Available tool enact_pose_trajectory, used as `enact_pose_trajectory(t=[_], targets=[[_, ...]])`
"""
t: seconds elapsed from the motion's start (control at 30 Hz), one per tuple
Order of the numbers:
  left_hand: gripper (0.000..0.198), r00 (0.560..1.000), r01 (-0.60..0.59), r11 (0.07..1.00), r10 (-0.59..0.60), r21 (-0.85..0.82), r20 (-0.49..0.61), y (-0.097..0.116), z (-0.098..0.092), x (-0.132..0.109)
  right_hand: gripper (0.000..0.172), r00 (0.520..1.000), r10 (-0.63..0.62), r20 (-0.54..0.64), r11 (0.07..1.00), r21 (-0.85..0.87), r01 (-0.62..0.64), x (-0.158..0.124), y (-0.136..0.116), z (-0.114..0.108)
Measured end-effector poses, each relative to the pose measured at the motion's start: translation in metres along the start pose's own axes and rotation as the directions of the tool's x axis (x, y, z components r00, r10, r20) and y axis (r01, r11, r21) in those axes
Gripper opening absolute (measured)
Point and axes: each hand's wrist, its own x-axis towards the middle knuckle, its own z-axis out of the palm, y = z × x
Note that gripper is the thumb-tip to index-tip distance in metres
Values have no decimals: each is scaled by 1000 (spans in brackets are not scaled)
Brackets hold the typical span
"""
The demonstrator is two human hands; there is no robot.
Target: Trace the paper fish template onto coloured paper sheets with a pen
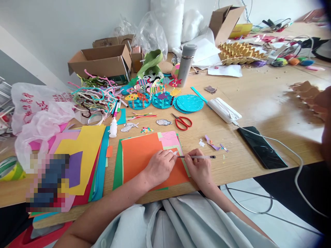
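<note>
The left hand (160, 166) bends over a white cutout (173, 151) at the orange paper's (141, 151) 2 o'clock, likely steadying it; any pinch is unclear. At its 3 o'clock, the right hand (199, 168) pinches a pen (203, 157), presumably for control.

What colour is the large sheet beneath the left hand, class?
The rectangular paper is orange (head view).

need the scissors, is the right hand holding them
No, the scissors lie on the table; the right hand holds a pen.
</note>
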Motion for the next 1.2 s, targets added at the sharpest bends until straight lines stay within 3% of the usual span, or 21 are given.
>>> enact_pose_trajectory(t=[0.73, 1.2], targets=[[24, 999, -18, 997, 14, 68, 47, 3, -3, 0, 19, 998, 66, -9, 998, -16, -66, 1, -2, -2], [25, 999, -48, 994, 49, 94, -7, 2, 0, -1, 18, 998, 64, -24, 998, -26, -64, 2, -3, -2]])
